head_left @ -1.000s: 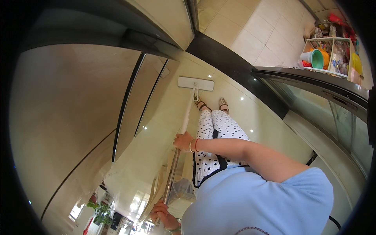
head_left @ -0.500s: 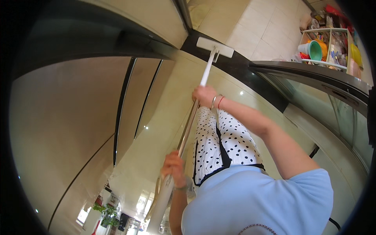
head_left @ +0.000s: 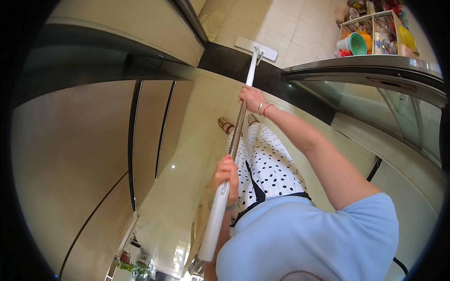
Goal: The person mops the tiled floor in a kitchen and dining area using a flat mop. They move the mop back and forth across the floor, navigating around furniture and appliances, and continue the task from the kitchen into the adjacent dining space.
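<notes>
A flat mop (head_left: pixel 238 129) with a silver pole runs away from me, its white grip lying along my left forearm. My left hand (head_left: pixel 224 177) is wrapped round the pole at the top of that grip. Farther along, my right hand (head_left: pixel 252 97) closes round the pole near the white lower section. The white rectangular mop head (head_left: pixel 256 48) rests on the floor at the far edge of a dark threshold strip (head_left: pixel 225 60), partly over the pale tiles beyond. Its underside is hidden.
Brown cabinet doors (head_left: pixel 75 154) stand close on my left. A glass sliding door (head_left: pixel 361 100) is on the right. Beyond it, a shelf unit (head_left: pixel 372 23) holds a green-lined bucket (head_left: pixel 357 44) and packages. A leafy plant (head_left: pixel 136 269) shows at the lower left. My sandalled feet (head_left: pixel 227 125) stand before the threshold.
The mop head has moved forward from the dark strip onto its far edge. Both hands have gone forward with the pole, the left one also to the right. My feet have come into view.
</notes>
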Tool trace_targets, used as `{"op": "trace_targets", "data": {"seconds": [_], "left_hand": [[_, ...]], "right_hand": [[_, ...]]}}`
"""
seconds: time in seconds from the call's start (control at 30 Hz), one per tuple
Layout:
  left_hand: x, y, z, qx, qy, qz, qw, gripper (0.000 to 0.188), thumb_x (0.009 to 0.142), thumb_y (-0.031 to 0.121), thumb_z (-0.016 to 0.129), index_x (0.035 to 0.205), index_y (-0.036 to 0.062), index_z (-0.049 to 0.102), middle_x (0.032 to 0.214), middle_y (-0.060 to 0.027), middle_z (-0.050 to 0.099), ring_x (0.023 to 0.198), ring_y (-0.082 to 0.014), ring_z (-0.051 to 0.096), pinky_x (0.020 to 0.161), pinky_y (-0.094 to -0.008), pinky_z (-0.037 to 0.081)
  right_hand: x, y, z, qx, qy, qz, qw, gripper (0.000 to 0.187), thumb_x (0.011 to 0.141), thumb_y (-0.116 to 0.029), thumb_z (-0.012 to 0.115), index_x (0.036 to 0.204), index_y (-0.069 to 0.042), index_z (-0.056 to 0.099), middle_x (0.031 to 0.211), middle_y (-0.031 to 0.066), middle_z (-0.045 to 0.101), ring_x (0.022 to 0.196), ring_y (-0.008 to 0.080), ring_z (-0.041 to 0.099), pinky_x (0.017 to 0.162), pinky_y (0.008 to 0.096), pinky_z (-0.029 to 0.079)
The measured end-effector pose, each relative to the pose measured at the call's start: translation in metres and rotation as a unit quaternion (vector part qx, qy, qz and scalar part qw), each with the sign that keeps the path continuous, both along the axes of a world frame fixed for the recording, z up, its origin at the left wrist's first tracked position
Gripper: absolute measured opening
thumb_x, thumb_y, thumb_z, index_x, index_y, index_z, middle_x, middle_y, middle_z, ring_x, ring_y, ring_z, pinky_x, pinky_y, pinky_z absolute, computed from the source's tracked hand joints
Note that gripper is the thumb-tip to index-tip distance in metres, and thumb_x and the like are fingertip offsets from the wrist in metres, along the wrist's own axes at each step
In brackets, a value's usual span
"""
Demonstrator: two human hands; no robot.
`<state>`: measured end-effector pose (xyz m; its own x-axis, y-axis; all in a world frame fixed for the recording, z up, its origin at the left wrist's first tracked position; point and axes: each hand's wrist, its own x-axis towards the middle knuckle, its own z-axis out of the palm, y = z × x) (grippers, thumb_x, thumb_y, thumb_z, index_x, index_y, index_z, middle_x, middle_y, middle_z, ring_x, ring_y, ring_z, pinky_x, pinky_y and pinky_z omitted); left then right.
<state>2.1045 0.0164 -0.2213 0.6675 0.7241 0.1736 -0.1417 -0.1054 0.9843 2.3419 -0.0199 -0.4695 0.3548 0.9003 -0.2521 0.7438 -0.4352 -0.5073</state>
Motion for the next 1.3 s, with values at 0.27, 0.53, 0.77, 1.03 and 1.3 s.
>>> {"op": "trace_targets", "data": {"seconds": [0.27,0.53,0.77,1.03,1.3], "left_hand": [[-0.098,-0.016,0.085,-0.003,0.116,-0.051,0.992,0.015,0.087,-0.007,0.055,0.082,0.005,0.047,0.08,-0.0122,0.06,0.08,-0.0243,0.061,0.095,-0.0516,0.047],[-0.102,-0.013,0.143,0.014,0.13,-0.095,0.987,0.019,0.076,-0.003,0.068,0.076,0.006,0.052,0.074,-0.0111,0.062,0.072,-0.024,0.062,0.087,-0.0496,0.052],[-0.036,-0.02,0.123,0.022,0.044,-0.224,0.973,0.018,0.073,-0.002,0.069,0.072,0.0051,0.052,0.068,-0.0083,0.062,0.065,-0.0227,0.062,0.082,-0.0486,0.054],[0.051,-0.079,0.064,-0.049,0.052,-0.443,0.894,0.021,0.076,-0.006,0.07,0.074,0.0047,0.052,0.071,-0.0069,0.056,0.069,-0.0243,0.058,0.088,-0.0393,0.052],[-0.008,-0.02,0.071,-0.071,0.081,-0.335,0.936,0.019,0.08,-0.008,0.065,0.074,0.0042,0.052,0.073,-0.0063,0.059,0.073,-0.02,0.059,0.093,-0.044,0.047]], "right_hand": [[-0.136,-0.045,0.046,0.078,0.13,-0.033,0.988,0.008,0.077,-0.009,0.062,0.08,-0.014,0.058,0.094,0.0071,0.059,0.112,0.0323,0.055,0.08,0.043,0.05],[-0.172,-0.062,0.091,0.03,0.222,-0.006,0.975,0.005,0.076,-0.012,0.065,0.08,-0.014,0.065,0.085,0.0036,0.063,0.097,0.026,0.059,0.075,0.0414,0.052],[-0.134,-0.138,0.102,0.056,0.209,-0.163,0.963,0.019,0.083,-0.023,0.069,0.078,-0.008,0.06,0.082,0.01,0.06,0.087,0.0316,0.059,0.076,0.0427,0.05],[-0.102,-0.273,0.068,0.089,0.173,-0.32,0.927,0.015,0.081,-0.009,0.072,0.084,-0.006,0.057,0.086,0.0114,0.059,0.11,0.0309,0.06,0.107,0.0432,0.039],[-0.135,-0.188,0.035,0.176,0.156,-0.252,0.939,0.015,0.073,-0.001,0.064,0.066,-0.008,0.052,0.069,0.0111,0.055,0.078,0.0332,0.053,0.078,0.0409,0.044]]}}
